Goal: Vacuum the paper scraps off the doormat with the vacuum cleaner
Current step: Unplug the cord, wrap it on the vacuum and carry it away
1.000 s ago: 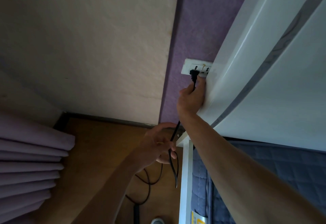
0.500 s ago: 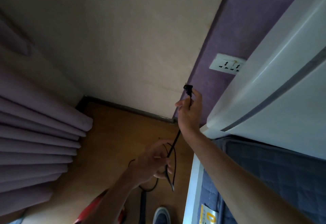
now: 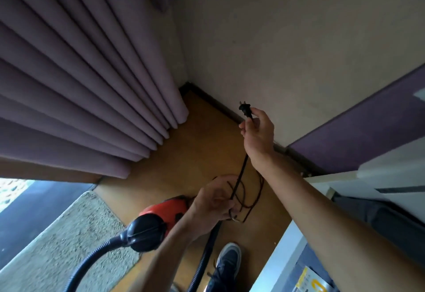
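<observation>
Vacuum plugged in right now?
No: the right hand holds the plug in mid-air, prongs bare; the left hand grips the cord loops.

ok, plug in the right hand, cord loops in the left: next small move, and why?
Probably lower the right hand to the left hand, folding the straight stretch of cord into one more loop. The plug is free in the air, prongs bare; the right hand pinches the cord just under it, and the left grips several loops above the vacuum cleaner.
</observation>
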`<action>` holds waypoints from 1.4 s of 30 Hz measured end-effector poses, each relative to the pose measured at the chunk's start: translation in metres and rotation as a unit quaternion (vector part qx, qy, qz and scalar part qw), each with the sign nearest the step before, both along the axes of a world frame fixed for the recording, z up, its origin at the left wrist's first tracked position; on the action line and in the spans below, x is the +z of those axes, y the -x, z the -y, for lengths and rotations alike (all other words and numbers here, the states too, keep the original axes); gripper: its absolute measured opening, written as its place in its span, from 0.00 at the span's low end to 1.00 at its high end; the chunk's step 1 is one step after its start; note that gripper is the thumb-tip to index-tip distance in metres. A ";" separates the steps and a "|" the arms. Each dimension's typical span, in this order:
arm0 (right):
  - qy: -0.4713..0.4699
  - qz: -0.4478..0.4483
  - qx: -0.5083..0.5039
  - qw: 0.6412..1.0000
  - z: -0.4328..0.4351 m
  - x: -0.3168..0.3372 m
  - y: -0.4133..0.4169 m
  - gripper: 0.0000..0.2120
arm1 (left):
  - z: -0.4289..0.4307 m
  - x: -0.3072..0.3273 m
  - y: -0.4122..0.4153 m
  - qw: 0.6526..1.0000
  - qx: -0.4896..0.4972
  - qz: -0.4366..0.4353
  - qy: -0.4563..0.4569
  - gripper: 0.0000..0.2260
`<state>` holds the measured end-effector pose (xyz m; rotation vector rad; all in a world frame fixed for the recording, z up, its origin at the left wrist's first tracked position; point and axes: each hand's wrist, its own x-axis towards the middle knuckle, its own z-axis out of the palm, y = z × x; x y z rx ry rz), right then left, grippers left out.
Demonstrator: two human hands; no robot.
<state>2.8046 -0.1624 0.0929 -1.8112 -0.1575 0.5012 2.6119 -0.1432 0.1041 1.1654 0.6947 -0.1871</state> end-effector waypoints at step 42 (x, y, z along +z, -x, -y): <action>0.094 0.149 0.574 0.800 -0.188 -0.106 0.367 0.15 | -0.013 -0.106 0.254 0.885 0.461 -0.035 0.059 0.28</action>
